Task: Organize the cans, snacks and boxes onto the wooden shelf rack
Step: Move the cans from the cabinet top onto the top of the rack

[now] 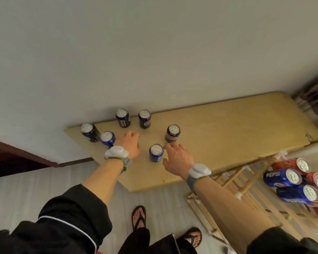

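Hovering beside blue can (156, 153): right hand (176, 158) released, fingers spread; left hand (129, 143) released, empty. Advise gripping mid-body, keeping upright.

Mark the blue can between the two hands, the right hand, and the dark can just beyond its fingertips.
Blue can (156, 154): head view, top of its blue side, under the lid.
Right hand (178, 158): head view, back of the hand.
Dark can (173, 134): head view, upper side, under the lid.
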